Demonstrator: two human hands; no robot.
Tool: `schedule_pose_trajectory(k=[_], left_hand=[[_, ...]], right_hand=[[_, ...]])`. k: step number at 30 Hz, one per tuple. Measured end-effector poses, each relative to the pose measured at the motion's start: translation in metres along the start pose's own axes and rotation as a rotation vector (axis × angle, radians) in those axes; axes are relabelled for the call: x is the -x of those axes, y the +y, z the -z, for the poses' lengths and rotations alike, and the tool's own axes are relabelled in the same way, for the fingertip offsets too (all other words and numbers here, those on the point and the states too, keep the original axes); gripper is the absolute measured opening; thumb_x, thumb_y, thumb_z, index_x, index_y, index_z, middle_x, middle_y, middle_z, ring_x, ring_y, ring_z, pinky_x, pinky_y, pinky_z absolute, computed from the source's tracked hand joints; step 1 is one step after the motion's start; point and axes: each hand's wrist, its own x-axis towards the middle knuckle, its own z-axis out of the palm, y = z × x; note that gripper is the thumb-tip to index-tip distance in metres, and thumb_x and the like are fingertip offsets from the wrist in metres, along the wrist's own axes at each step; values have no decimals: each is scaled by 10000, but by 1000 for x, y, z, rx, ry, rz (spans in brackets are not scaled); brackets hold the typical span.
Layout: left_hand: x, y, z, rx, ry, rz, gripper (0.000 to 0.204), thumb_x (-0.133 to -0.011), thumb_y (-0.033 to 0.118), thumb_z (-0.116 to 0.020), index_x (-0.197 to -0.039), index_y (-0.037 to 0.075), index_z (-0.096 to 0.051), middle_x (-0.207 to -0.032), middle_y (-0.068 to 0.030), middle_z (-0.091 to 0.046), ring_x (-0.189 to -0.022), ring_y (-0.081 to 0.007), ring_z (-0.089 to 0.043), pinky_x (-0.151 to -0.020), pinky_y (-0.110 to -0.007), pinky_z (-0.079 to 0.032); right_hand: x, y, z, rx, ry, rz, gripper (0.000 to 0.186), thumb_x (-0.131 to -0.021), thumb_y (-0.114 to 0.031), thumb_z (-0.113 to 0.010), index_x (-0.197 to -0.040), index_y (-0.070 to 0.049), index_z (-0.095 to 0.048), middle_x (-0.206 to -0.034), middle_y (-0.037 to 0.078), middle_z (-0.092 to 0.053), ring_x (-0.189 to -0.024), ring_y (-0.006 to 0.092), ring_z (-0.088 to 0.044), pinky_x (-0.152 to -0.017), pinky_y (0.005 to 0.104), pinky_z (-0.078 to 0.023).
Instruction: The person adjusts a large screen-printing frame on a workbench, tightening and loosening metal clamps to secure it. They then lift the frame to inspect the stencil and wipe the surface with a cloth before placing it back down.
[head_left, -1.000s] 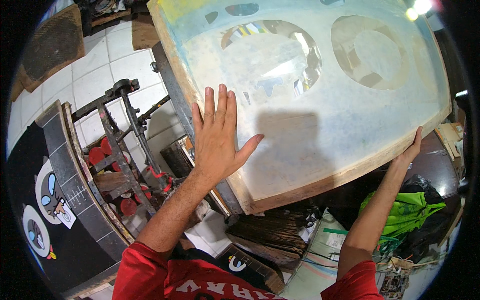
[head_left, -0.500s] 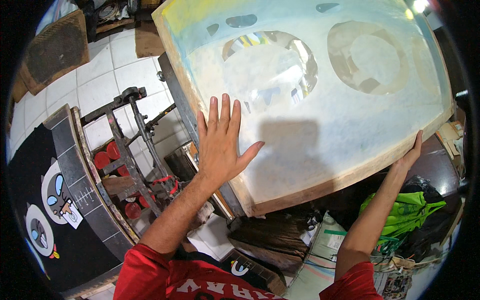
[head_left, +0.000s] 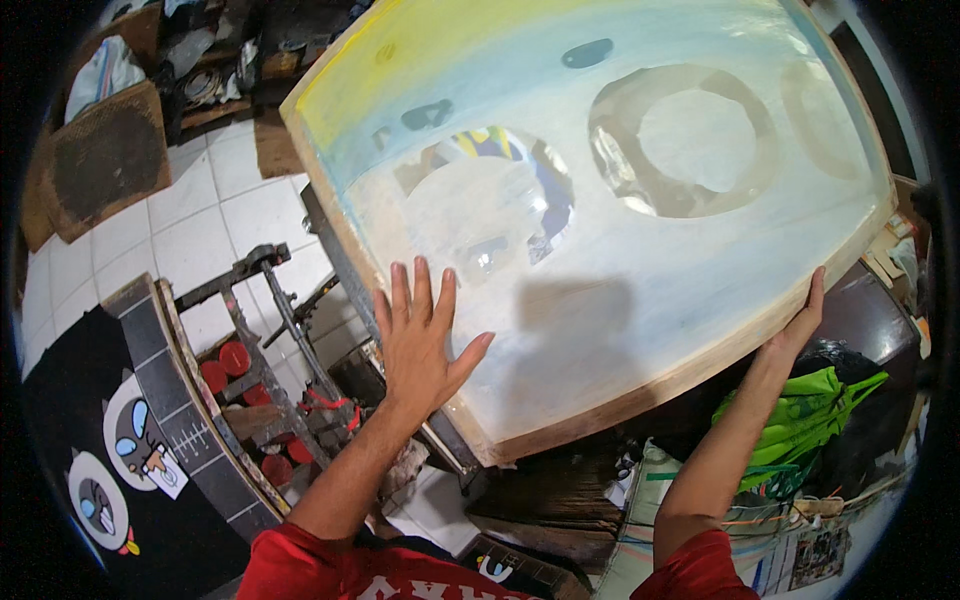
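Note:
A large wood-framed printing screen [head_left: 700,270] fills the upper right, tilted, its pale mesh tinted yellow and blue at the far side. Clear ring-shaped and small rounded patches show in the mesh. My left hand [head_left: 415,350] lies flat over the near left corner, fingers spread and thumb out, holding nothing. At the near right side, my right hand [head_left: 798,325] grips the wooden frame edge [head_left: 650,400]; most of its fingers are hidden beneath. A dark shadow falls on the mesh between my hands.
Left, a black cloth [head_left: 60,390] printed with cartoon faces lies on a dark board. Beside it stands a metal rack [head_left: 290,330] above several red round pieces [head_left: 234,358]. A green bag [head_left: 800,420] sits below my right arm. White tiles [head_left: 190,220] cover the floor.
My view has shifted, so the screen's left part, the rack and the cloth sit lower in the picture. Both hands keep about the same places on the screen.

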Motion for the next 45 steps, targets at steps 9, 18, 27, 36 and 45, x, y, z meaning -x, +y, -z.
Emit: schedule_pose_trajectory(k=[9,18,27,36,45], left_hand=[[18,4,12,47,75,-58,752,-850,368,-734,-1470,39,-466,-1605,-227,-303,-1496,-469,-203,-1175,-633,-146],[23,35,22,149,66,-88,898,-848,342,-713,-1499,-111,-291,-1590,-331,-229,-1504,-480,-164,-1196,-612,-95],[-99,86,67,141,180,-390,1011,-890,456,-672,-1529,-134,-156,-1593,-383,-114,-1509,-501,-88,-1206,-597,-72],[-188,128,97,100,355,-403,959,-974,508,-555,-1512,-167,-136,-1598,-373,-103,-1517,-470,-77,-1224,-545,-64],[-115,158,123,114,285,-364,926,-995,431,-532,-1540,-132,-39,-1626,-339,-15,-1531,-445,26,-1231,-510,9]], right_hand=[[23,-23,-13,-55,11,34,627,-940,-413,-668,-1355,36,-526,-1221,152,-615,-1076,263,-628,-900,364,-525],[52,-52,-29,-125,5,47,557,-954,-395,-658,-1321,13,-563,-1194,134,-646,-1040,246,-645,-881,352,-534],[93,-92,-50,-163,-35,97,542,-973,-387,-629,-1326,18,-559,-1177,122,-650,-1047,221,-646,-895,336,-532],[110,-114,-51,-240,-88,98,513,-976,-330,-640,-1328,29,-536,-1206,124,-621,-1079,209,-624,-926,338,-512],[158,-144,-62,-250,-172,265,450,-954,-215,-670,-1306,22,-519,-1158,96,-588,-1023,146,-541,-921,293,-441]])
